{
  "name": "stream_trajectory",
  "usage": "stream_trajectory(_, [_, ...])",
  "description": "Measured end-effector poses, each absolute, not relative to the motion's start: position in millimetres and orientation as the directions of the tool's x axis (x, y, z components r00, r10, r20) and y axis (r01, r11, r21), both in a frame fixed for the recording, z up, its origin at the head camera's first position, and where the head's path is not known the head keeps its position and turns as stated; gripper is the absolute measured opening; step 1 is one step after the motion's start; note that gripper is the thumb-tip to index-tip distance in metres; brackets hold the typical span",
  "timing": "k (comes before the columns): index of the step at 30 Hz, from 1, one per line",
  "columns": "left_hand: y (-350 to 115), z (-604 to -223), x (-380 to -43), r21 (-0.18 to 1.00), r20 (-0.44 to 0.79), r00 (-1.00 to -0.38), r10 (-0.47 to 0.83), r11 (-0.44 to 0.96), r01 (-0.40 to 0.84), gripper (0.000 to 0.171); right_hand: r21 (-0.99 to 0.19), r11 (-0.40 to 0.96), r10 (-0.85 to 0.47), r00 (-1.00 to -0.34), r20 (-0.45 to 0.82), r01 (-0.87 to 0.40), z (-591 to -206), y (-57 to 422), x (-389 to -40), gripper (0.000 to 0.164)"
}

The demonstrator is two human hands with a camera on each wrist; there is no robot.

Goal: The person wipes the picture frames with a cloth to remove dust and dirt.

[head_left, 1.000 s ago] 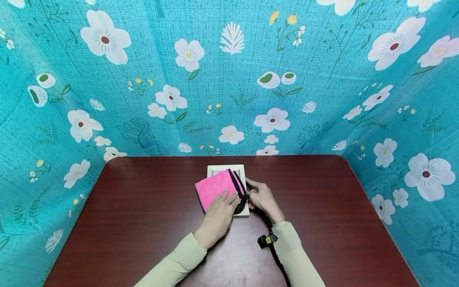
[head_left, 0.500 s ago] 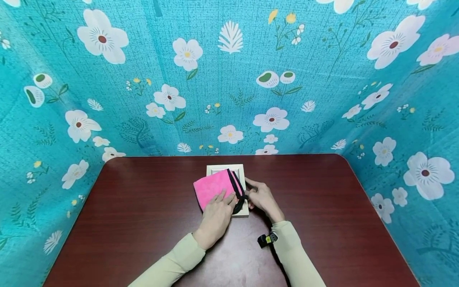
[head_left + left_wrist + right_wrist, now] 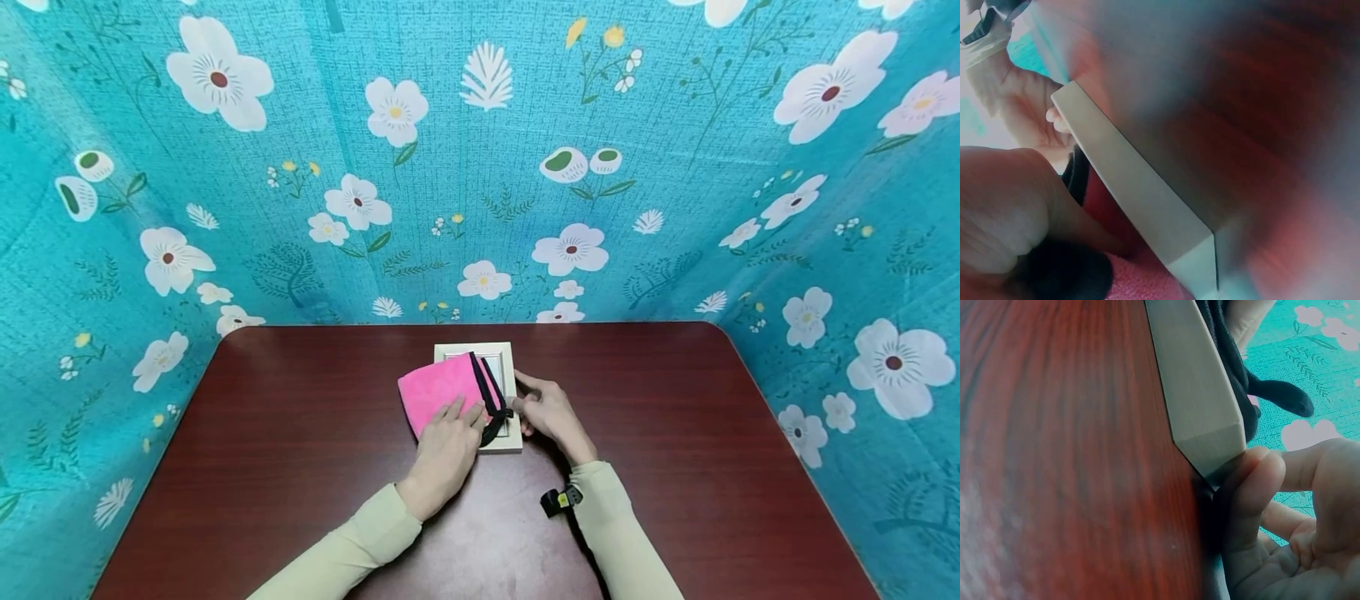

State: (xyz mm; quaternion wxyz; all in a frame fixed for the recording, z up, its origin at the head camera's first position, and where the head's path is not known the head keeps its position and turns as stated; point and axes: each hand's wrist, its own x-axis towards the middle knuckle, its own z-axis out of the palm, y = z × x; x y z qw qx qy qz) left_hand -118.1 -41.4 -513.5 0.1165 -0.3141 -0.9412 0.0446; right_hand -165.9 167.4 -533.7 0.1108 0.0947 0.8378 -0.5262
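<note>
A cream-white picture frame (image 3: pixel 474 349) lies at the middle of the table's far part, its pane showing only in part. Over it lies a folded pink cloth (image 3: pixel 435 390), fleecy, with black edging. My left hand (image 3: pixel 444 454) rests flat on this cloth, fingers fairly straight. At the frame's right side, my right hand (image 3: pixel 553 414) holds the edge between thumb and index finger, the other fingers curled below. The right wrist view shows the right thumb and a finger at the corner of the frame (image 3: pixel 1200 381); a black strap end (image 3: pixel 1282 395) juts from the cloth.
The dark red-brown table (image 3: pixel 315 433) reaches back to a blue flowered curtain (image 3: pixel 480 208), which also stands at both sides. A black wrist device (image 3: pixel 561 501) sits on the right sleeve.
My left hand and the pink cloth have slid a little to the left, baring more of the frame's right part. The right hand and the frame have stayed in place.
</note>
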Motion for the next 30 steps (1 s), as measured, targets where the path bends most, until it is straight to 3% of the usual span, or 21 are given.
stream_trajectory(23, [-66.3, -505.9, -125.2, -0.262, 0.224, -0.749, 0.623, 0.779, 0.570, 0.027, -0.862, 0.407, 0.039, -0.949, -0.313, 0.301, -534.0, 167.6, -169.0, 0.065])
stream_trajectory(26, [-70.7, -497.4, -134.0, -0.129, 0.212, -0.741, 0.637, 0.770, 0.625, 0.026, -0.859, 0.408, 0.043, -0.947, -0.319, 0.308, -533.1, 167.3, -168.7, 0.065])
stream_trajectory(30, [-76.7, -488.8, -151.9, 0.296, 0.175, -0.799, 0.575, 0.743, 0.600, 0.046, -0.856, 0.411, 0.040, -0.944, -0.327, 0.313, -534.1, 167.5, -167.4, 0.064])
